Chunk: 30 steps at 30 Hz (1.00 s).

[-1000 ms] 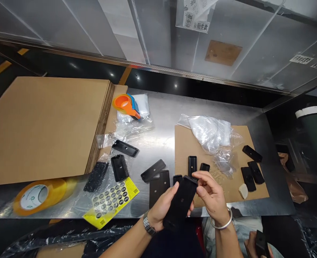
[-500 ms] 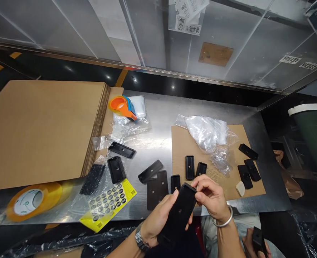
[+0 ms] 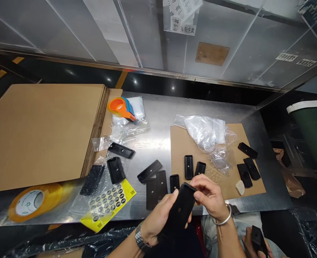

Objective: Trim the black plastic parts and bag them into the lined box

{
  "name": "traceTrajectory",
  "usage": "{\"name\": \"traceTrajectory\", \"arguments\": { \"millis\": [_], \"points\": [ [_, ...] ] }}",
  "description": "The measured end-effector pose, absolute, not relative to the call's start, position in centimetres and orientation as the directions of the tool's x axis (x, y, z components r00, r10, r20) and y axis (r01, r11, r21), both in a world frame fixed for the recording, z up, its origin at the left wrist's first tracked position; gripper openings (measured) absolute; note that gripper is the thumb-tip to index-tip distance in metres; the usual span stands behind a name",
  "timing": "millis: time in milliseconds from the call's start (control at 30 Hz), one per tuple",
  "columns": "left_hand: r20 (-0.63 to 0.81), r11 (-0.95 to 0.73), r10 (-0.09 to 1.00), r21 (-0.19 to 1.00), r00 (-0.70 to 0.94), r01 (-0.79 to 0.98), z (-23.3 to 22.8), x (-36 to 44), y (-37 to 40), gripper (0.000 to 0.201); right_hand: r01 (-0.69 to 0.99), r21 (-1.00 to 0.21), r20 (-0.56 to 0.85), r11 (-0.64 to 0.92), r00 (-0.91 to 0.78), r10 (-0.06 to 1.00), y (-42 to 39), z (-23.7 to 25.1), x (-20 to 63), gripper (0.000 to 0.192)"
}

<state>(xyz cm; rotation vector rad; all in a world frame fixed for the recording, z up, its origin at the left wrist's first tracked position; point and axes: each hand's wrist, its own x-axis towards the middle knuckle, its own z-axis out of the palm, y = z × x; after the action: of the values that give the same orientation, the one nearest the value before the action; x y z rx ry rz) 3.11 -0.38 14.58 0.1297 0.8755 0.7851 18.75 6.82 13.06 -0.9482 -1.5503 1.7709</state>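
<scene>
Two hands met over the near edge of the tabletop (image 3: 158, 118), both on one black plastic plate (image 3: 178, 211). The left hand (image 3: 158, 218) was closed around the plate's lower half from beneath, thumb along its side. The right hand (image 3: 210, 197) pinched the plate's top corner with bent fingertips. More black plates (image 3: 154, 182) lay just beyond, beside a cardboard sheet (image 3: 185, 143) toward the right edge, and a yellow sticker sheet (image 3: 108, 203) lay left of them.

black plastic plate (image 3: 179, 211), orange tape dispenser (image 3: 120, 107) – yellow sticker sheet (image 3: 108, 204) with dark round dots – brown cardboard stack (image 3: 40, 129), yellowish tape roll (image 3: 32, 201)
</scene>
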Motion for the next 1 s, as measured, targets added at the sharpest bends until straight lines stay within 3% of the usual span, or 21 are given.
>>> {"name": "traceTrajectory", "arguments": {
  "millis": [200, 333, 500, 600, 700, 900, 1000],
  "points": [
    [-0.645, 0.727, 0.657, 0.403, 0.39, -0.556, 14.6, 3.4, -0.4, 0.048, -0.017, -0.982, -0.148, -0.187, -0.541, 0.828, 6.6, 13.0, 18.9, 0.01],
    [-0.682, 0.72, 0.63, 0.331, 0.373, -0.61, 14.3, 3.8, 0.1, 0.048, -0.031, -0.974, -0.186, -0.223, -0.453, 0.872, 6.5, 12.2, 18.4, 0.016],
    [-0.742, 0.606, 0.62, 0.247, 0.255, -0.756, 12.5, 4.3, 1.3, 0.045, 0.009, -0.968, -0.25, -0.251, -0.15, 0.957, 6.1, 9.8, 16.9, 0.016],
    [-0.757, 0.372, 0.654, 0.331, -0.008, -0.867, 10.5, 4.5, 2.2, 0.031, 0.202, -0.962, -0.233, -0.183, -0.26, 0.937, 5.2, 8.0, 16.0, 0.036],
    [-0.723, 0.246, 0.681, 0.372, -0.113, -0.895, 8.1, 4.7, 2.8, 0.025, 0.317, -0.942, -0.24, -0.113, -0.395, 0.887, 4.7, 5.7, 14.9, 0.057],
    [-0.688, 0.361, 0.653, 0.65, -0.316, -0.669, 3.9, 4.4, 3.1, 0.04, 0.321, -0.935, -0.266, -0.152, -0.347, 0.899, 6.0, -0.1, 11.9, 0.041],
    [-0.692, 0.414, 0.617, 0.691, -0.376, -0.593, 2.3, 3.6, 2.4, 0.04, 0.409, -0.903, -0.253, -0.129, -0.265, 0.931, 6.7, -2.1, 11.2, 0.042]
  ]
}}
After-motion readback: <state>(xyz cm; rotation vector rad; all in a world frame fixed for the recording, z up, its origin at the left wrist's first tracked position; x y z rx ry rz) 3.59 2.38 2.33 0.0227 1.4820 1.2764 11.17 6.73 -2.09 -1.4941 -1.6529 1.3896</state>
